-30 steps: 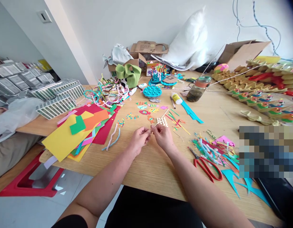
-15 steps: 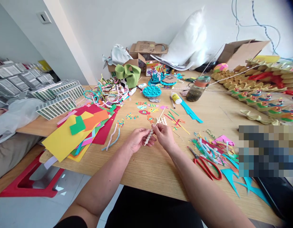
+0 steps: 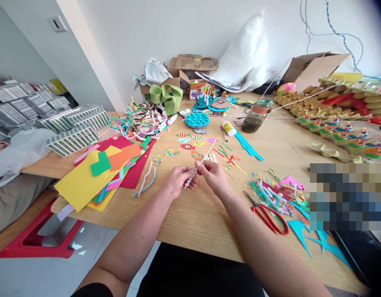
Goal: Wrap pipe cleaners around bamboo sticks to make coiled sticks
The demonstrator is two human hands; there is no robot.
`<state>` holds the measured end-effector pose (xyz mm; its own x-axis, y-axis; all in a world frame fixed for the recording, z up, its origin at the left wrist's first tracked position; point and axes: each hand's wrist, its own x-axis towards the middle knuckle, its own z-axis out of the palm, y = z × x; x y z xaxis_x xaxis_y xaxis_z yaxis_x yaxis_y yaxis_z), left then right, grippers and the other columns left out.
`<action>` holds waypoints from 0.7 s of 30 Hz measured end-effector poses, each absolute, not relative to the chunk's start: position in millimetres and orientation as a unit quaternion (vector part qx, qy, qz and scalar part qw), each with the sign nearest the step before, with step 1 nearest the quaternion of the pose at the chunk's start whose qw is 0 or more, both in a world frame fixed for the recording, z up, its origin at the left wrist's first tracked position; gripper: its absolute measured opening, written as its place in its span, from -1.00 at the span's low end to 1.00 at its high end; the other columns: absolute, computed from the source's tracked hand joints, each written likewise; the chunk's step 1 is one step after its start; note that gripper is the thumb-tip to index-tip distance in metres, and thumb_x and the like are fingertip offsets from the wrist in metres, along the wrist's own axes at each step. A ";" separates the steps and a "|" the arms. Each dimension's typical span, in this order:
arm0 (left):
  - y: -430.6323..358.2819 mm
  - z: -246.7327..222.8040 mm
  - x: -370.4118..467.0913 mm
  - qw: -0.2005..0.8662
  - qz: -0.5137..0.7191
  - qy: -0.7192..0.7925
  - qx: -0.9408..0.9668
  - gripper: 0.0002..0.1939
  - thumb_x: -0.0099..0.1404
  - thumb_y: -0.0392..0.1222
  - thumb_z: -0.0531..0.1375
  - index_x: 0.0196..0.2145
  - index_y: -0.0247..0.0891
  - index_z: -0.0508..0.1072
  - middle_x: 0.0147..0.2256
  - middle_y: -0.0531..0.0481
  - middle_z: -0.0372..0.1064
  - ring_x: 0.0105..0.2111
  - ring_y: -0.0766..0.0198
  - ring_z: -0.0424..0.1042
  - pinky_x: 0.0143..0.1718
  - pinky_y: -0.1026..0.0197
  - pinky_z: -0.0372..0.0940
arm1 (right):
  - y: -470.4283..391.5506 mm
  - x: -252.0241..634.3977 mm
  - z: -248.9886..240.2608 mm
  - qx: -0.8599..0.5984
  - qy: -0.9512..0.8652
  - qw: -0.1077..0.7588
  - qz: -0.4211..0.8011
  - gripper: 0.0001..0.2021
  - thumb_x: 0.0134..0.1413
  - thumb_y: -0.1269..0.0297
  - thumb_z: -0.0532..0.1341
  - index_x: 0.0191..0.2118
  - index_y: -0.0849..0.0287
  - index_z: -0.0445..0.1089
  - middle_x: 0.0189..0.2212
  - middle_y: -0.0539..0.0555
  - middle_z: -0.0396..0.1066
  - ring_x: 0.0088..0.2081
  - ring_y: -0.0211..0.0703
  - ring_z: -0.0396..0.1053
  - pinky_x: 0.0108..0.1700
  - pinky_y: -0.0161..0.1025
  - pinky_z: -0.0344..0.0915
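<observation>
Low over the middle of the table, my left hand (image 3: 182, 180) pinches a white twisted strip (image 3: 188, 182), whose end hangs below the fingers. Touching it, my right hand (image 3: 211, 173) grips a thin pale stick (image 3: 210, 150) that points up and away. The strip meets the stick between my fingertips, where details are hidden. White curled pieces (image 3: 212, 157) lie just behind my right hand, beside an orange paper fish (image 3: 195, 154). More colourful paper fish (image 3: 187, 146) lie farther back.
Coloured sheets (image 3: 82, 177) and pipe cleaners (image 3: 144, 179) lie left. Red-handled scissors (image 3: 271, 218) and paper scraps (image 3: 267, 194) are at right. Behind stand a glue bottle (image 3: 229, 128), a glass jar (image 3: 257, 117) and a blue textured disc (image 3: 197, 120).
My fingertips and the white strip have shifted slightly left. Less of the strip's hanging part shows below my left fingers. The stick stays in my right hand.
</observation>
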<state>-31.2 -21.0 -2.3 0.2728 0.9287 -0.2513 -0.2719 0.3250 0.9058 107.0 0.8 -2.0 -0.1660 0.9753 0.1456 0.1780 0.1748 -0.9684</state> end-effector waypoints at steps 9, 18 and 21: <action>-23.0 -1.1 -29.8 0.745 0.408 0.404 0.341 -0.76 0.04 -0.11 0.26 -0.45 -0.36 0.36 -0.61 0.01 0.34 -0.67 0.40 0.31 -0.62 0.34 0.18 | 4.1 107.9 -7.2 -0.472 -0.617 0.455 0.435 -0.54 -0.10 -0.13 0.17 -0.67 0.18 0.18 -0.70 -0.05 0.15 -0.63 -0.36 0.02 -0.59 -0.33 -0.04; -18.1 -1.0 -35.3 0.827 0.389 0.316 0.254 -0.86 0.08 -0.26 0.22 -0.50 -0.33 0.29 -0.64 0.14 0.10 -0.71 0.54 0.05 -0.70 0.43 -0.11 | 0.6 108.5 2.8 -0.426 -0.608 0.453 0.494 -0.55 -0.05 -0.14 0.13 -0.59 0.20 0.31 -0.63 0.00 0.29 -0.53 -0.28 0.21 -0.44 -0.31 0.17; -18.8 1.0 -35.3 0.833 0.384 0.308 0.253 -0.87 0.09 -0.27 0.20 -0.49 -0.33 0.28 -0.63 0.15 0.05 -0.71 0.54 0.02 -0.71 0.43 -0.14 | 1.1 108.5 2.2 -0.422 -0.615 0.453 0.487 -0.55 -0.07 -0.16 0.13 -0.58 0.20 0.30 -0.63 0.00 0.29 -0.53 -0.28 0.21 -0.43 -0.31 0.17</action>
<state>-35.3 -18.8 1.0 0.5150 0.7960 -0.3181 -0.4846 0.5765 0.6579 108.5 1.1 2.2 -0.2323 0.9616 0.1460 0.0779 0.1680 -0.9827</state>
